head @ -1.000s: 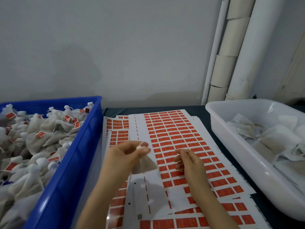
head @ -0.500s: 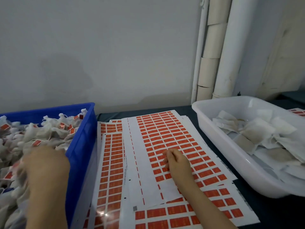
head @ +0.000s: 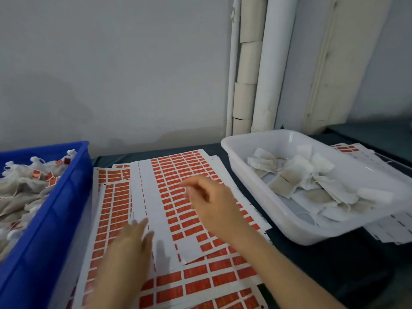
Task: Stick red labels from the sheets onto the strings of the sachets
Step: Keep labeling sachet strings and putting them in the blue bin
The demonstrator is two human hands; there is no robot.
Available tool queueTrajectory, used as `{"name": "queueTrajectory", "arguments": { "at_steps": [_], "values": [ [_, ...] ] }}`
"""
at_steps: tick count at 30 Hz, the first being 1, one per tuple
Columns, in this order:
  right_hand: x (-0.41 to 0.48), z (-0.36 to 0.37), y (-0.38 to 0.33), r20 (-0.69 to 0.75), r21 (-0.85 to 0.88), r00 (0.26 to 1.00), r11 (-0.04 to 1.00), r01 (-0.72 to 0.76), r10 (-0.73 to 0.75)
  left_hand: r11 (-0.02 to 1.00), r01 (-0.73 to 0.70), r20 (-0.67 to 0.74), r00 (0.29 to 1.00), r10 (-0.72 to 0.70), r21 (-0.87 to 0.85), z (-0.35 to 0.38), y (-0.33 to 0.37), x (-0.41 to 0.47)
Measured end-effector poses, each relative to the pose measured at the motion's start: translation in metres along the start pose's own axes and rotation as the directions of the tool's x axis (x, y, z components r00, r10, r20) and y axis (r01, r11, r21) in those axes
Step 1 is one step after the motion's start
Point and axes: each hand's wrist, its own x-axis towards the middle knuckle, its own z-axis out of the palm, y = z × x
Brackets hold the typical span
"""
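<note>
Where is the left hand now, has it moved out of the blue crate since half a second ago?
Yes. The left hand has moved right, out of the blue crate, and is now over the label sheets, empty.

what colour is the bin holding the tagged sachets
Blue, at the left in the head view.

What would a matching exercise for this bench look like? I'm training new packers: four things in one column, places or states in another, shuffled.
Things:
1. blue crate
2. white tub
3. left hand
4. right hand

Places or states:
A. raised over the upper red rows
B. far left, holds labelled sachets
C. right side, holds unlabelled sachets
D. low over the sheets, fingers spread

Pairs: 1-B, 2-C, 3-D, 4-A
</note>
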Motion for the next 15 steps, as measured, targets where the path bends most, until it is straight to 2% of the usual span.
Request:
{"name": "queueTrajectory", "arguments": {
  "at_steps": [1, 2, 3, 4, 5, 7, 8, 9, 10, 11, 12, 13, 15],
  "values": [
    [0.0, -0.018, -0.004, 0.003, 0.001, 1.0, 1.0, -0.021, 0.021, 0.988, -0.049, -0.072, 0.996, 0.06, 0.146, 0.021, -0.02, -0.014],
    [0.001, -0.036, -0.007, -0.003, 0.008, 0.999, 0.999, -0.046, 0.046, 0.995, -0.031, 0.032, 0.999, 0.034, -0.092, 0.033, -0.017, -0.009],
    [0.004, -0.055, -0.007, -0.011, -0.014, 0.996, 0.996, -0.084, 0.084, 0.987, 0.0, 0.043, 0.999, 0.007, -0.162, 0.051, -0.012, -0.009],
    [0.008, -0.072, -0.004, -0.024, -0.057, 0.992, 0.991, -0.122, 0.121, 0.983, -0.029, 0.036, 0.999, 0.036, -0.18, 0.056, -0.018, -0.01],
    [0.013, -0.088, 0.002, -0.048, -0.114, 0.986, 0.98, -0.161, 0.157, 0.995, -0.066, 0.064, 0.995, 0.07, -0.071, 0.053, -0.02, -0.004],
    [0.028, -0.113, 0.022, -0.109, -0.216, 0.963, 0.939, -0.267, 0.248, 0.998, -0.006, 0.164, 0.986, 0.015, -0.056, 0.043, -0.015, -0.002],
    [0.037, -0.122, 0.036, -0.121, -0.258, 0.944, 0.908, -0.329, 0.308, 0.997, -0.052, 0.166, 0.984, 0.06, -0.049, 0.059, -0.022, -0.016],
    [0.046, -0.129, 0.052, -0.113, -0.312, 0.922, 0.868, -0.387, 0.37, 0.994, -0.076, 0.152, 0.986, 0.063, 0.082, 0.068, -0.021, -0.025],
    [0.055, -0.133, 0.068, -0.095, -0.378, 0.902, 0.823, -0.425, 0.422, 0.98, -0.088, 0.194, 0.979, 0.053, 0.177, 0.062, -0.016, -0.028],
    [0.062, -0.136, 0.085, -0.068, -0.447, 0.881, 0.775, -0.446, 0.468, 0.97, -0.074, 0.286, 0.958, 0.005, 0.231, 0.051, -0.011, -0.027],
    [0.069, -0.136, 0.102, -0.049, -0.518, 0.869, 0.731, -0.444, 0.493, 0.981, -0.018, 0.307, 0.951, -0.044, 0.195, 0.045, -0.01, -0.023],
    [0.074, -0.135, 0.117, -0.035, -0.583, 0.855, 0.685, -0.437, 0.517, 0.97, -0.039, 0.39, 0.919, -0.06, 0.241, 0.033, -0.013, -0.019],
    [0.084, -0.13, 0.141, -0.027, -0.666, 0.836, 0.614, -0.424, 0.548, 0.984, -0.059, 0.593, 0.803, -0.054, 0.17, 0.019, -0.012, -0.013]
  ]
}}
